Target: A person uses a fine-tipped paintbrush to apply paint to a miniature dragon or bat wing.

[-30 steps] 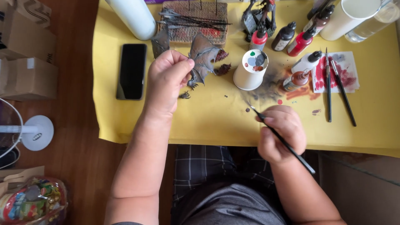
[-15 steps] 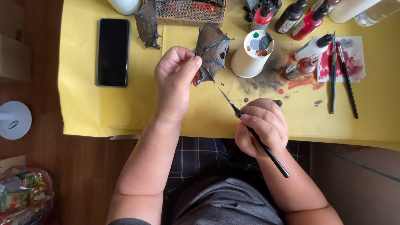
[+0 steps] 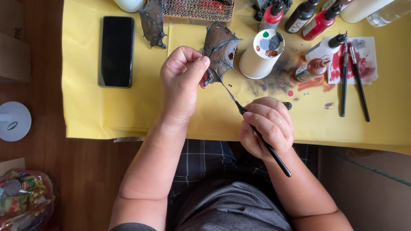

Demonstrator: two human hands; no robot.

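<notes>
My left hand [image 3: 182, 83] pinches the lower corner of a dark grey, bat-like model wing [image 3: 220, 49] and holds it up over the yellow table cover [image 3: 107, 111]. A thin black paintbrush [image 3: 257, 130] sits in my right hand [image 3: 267, 128], its fine tip touching the wing's lower edge close to my left thumb. An upturned white cup [image 3: 261, 53] with dabs of paint on its flat top stands just right of the wing.
A black phone [image 3: 116, 50] lies at the left, a second dark wing [image 3: 152, 23] beside it. Paint bottles [image 3: 314, 23] line the back right. Two brushes [image 3: 353, 77] rest by a red-stained paper towel [image 3: 364, 60]. A white round object [image 3: 13, 121] sits on the floor.
My right hand moved up and left, bringing the brush tip from the open table to the wing's lower edge. The camera view shifted, so the table sits higher in frame.
</notes>
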